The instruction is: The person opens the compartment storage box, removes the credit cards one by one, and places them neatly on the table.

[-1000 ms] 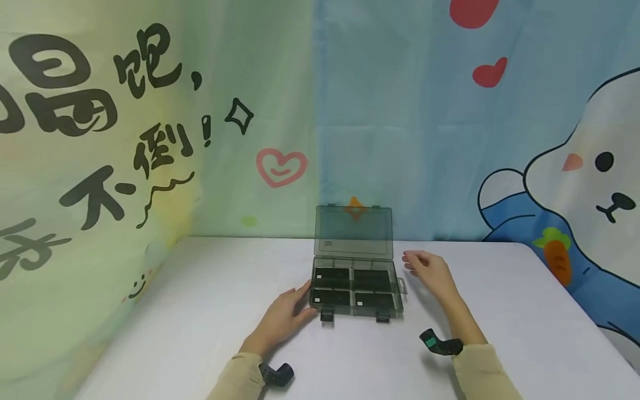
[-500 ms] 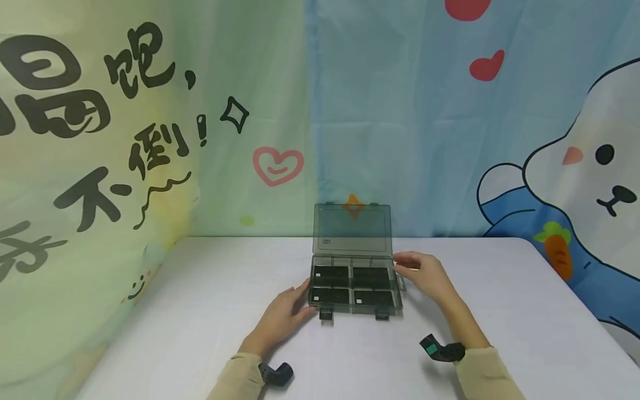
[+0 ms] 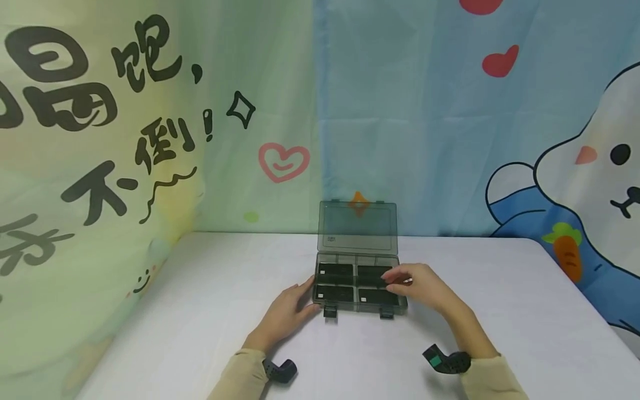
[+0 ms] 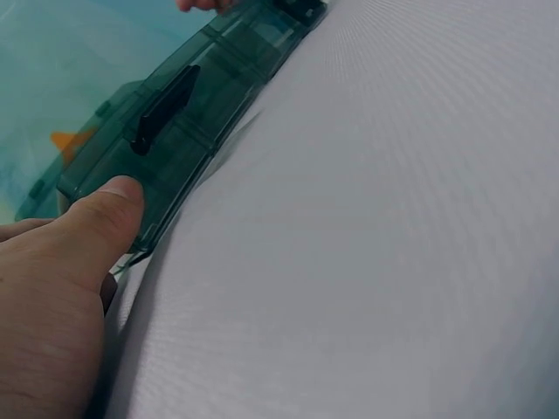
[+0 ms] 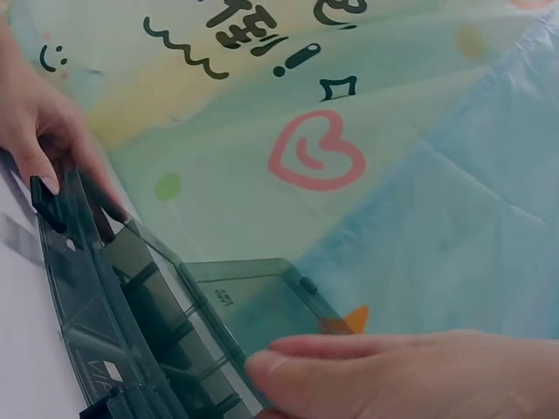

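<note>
A smoky, see-through plastic compartment box (image 3: pixel 357 307) lies on the white table with its lid (image 3: pixel 357 226) raised at the back. Flat black pieces (image 3: pixel 335 293), some with small white labels, fill the front compartments. My left hand (image 3: pixel 284 314) holds the box's front left corner; the thumb (image 4: pixel 113 214) presses its front wall beside a black latch (image 4: pixel 164 109). Over the right-hand compartments is my right hand (image 3: pixel 424 284), thumb and fingertips a little apart, close above the black pieces (image 3: pixel 371 275). Its lower fingers are hidden in the right wrist view.
The white table (image 3: pixel 240 266) extends on both sides of the box. Behind it hangs a printed curtain (image 3: pixel 280 66) with hearts, writing and a cartoon bear. A second latch (image 3: pixel 386 313) juts from the box's front. Each wrist wears a black camera (image 3: pixel 447 361).
My right hand has moved left and forward from beside the box to over its right compartments. The left hand stays at the front left corner. The head view has shifted slightly.
</note>
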`<state>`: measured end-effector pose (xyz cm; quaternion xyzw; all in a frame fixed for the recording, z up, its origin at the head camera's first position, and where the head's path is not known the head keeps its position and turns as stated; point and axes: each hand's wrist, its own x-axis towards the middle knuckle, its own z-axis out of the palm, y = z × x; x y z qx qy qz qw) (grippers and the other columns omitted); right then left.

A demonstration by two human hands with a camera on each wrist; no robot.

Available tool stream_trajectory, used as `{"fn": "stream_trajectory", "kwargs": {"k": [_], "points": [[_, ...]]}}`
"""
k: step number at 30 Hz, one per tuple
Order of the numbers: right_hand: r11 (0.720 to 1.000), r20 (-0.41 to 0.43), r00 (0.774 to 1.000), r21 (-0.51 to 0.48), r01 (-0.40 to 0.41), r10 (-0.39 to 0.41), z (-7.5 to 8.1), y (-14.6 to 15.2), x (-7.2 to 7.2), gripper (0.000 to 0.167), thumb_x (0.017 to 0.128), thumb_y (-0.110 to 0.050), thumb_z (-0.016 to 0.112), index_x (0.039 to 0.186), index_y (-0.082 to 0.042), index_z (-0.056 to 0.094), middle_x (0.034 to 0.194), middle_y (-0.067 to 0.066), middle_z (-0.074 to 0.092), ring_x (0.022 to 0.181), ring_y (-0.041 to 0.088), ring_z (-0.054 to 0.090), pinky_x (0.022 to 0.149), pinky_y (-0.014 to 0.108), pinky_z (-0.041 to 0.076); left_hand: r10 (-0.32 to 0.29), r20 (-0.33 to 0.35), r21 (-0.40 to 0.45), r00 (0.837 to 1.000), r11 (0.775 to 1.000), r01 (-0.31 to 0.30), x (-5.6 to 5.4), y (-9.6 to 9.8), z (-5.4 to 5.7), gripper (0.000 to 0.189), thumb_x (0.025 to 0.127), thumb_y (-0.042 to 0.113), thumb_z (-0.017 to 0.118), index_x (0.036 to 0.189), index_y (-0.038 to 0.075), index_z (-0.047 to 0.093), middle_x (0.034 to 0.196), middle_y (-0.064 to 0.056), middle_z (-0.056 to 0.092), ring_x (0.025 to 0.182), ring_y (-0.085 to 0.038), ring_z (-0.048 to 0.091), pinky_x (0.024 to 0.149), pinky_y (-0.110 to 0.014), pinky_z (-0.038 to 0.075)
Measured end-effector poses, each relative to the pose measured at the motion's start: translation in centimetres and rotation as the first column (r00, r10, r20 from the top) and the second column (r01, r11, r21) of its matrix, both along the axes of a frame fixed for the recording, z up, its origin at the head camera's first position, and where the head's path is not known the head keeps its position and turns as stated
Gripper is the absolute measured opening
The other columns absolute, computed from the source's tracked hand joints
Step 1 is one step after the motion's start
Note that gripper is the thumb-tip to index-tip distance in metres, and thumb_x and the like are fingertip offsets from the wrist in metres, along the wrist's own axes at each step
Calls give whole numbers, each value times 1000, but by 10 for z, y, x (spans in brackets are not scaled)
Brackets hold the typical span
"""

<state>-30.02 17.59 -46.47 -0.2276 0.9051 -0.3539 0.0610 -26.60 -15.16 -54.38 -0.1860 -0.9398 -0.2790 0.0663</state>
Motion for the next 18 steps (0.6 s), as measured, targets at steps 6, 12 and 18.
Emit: {"fn": "stream_trajectory", "kwargs": {"k": [6, 12, 18], "points": [[997, -24, 998, 47, -62, 63, -1, -6, 3, 26, 85, -11, 70, 109, -2, 68, 103, 10, 70, 92, 20, 66, 76, 29, 58, -2, 5, 5, 1000, 1000, 2, 0, 0, 2, 69, 90, 48, 59, 148, 18, 35, 139, -11, 53, 127, -39, 50, 110, -49, 39], [984, -79, 996, 176, -17, 32, 0, -17, 10, 22, 83, -6, 71, 105, -4, 70, 101, 7, 71, 92, 22, 68, 76, 32, 59, -7, 7, 4, 1000, 1000, 7, 1, 1, 3, 70, 90, 49, 58, 148, 17, 35, 141, -11, 52, 128, -36, 49, 111, -48, 38], [931, -150, 988, 363, 32, 25, 0, -29, 14, 28, 81, -8, 74, 108, -5, 70, 105, 8, 70, 98, 27, 66, 83, 39, 57, -4, 32, 9, 999, 1000, 4, 2, 1, 4, 72, 90, 53, 56, 149, 18, 33, 143, -11, 49, 130, -36, 47, 112, -48, 37]]}}
